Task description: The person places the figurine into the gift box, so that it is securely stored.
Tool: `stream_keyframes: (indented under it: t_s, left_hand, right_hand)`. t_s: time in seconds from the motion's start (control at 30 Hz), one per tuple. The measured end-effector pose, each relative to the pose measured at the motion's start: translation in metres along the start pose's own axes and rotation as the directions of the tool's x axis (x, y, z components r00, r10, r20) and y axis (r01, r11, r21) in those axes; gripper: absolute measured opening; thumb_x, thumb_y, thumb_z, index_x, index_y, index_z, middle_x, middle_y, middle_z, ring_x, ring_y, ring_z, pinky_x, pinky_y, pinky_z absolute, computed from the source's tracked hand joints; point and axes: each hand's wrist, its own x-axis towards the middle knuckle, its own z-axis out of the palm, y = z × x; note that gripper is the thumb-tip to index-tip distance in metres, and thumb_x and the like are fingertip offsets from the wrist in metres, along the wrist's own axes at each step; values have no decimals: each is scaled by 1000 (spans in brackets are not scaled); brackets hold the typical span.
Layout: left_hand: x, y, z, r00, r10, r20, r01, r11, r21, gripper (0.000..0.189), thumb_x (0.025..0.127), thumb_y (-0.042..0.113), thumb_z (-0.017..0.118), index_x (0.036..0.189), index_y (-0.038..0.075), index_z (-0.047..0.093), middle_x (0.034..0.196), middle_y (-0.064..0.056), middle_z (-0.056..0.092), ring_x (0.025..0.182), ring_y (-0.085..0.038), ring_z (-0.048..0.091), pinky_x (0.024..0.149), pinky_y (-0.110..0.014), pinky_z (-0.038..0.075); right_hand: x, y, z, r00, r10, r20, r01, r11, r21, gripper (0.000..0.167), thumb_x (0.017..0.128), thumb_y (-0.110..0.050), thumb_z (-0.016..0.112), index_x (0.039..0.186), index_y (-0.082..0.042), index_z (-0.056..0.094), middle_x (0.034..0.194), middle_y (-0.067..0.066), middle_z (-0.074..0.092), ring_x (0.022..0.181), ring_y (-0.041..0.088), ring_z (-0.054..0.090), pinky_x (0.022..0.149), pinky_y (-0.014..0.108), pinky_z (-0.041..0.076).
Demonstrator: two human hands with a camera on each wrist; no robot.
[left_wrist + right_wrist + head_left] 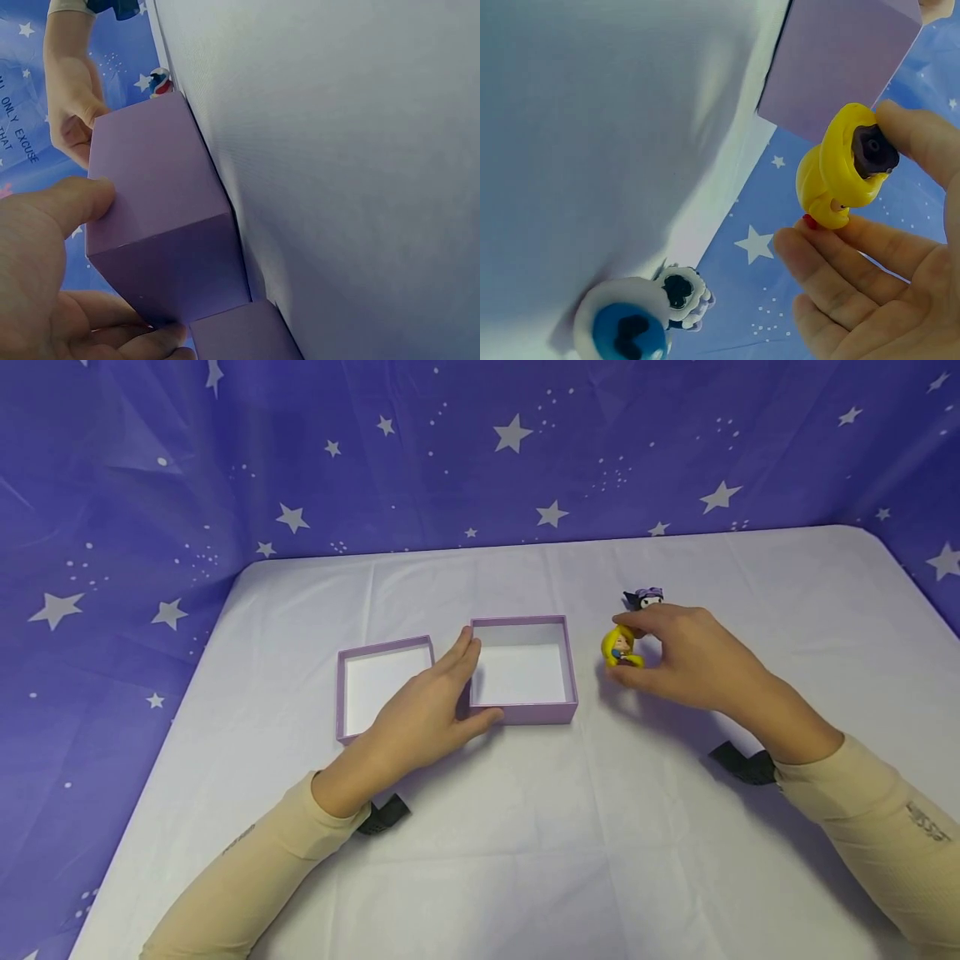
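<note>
My right hand pinches a small yellow-haired figurine between thumb and fingers, to the right of an open purple box. In the right wrist view the same figurine shows its dark base, the thumb beside that base and fingertips at its head. My left hand holds the box at its near left corner. The thumb presses the front wall and the fingers lie along the left side, as the left wrist view of the box also shows. The box's white inside holds nothing.
A shallower purple tray-like lid lies left of the box, partly behind my left hand. Beyond my right hand stands a black-and-purple figurine. The right wrist view shows a white figurine with a blue underside. Star-patterned cloth hangs behind the table.
</note>
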Motion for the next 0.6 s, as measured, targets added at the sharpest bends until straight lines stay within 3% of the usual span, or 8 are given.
stream_keyframes:
  t_s: [0.33, 0.6]
  left_hand:
    - [0, 0, 0, 1000, 0, -2, 0, 1000, 1, 93, 89, 54, 64, 153, -2, 24, 160, -15, 15, 140, -27, 30, 110, -40, 32]
    - [0, 0, 0, 1000, -3, -1, 3, 1000, 3, 93, 89, 53, 64, 153, -1, 24, 160, -14, 14, 140, -27, 31, 110, -39, 33]
  right_hand:
    - [6, -8, -2, 1000, -9, 4, 9, 1000, 3, 58, 74, -36, 85, 119, -4, 67, 98, 7, 67, 92, 24, 62, 85, 44, 48]
    - [13, -19, 0, 999, -41, -3, 41, 999, 26, 46, 76, -36, 83, 109, -9, 67, 93, 2, 64, 88, 19, 59, 81, 40, 48]
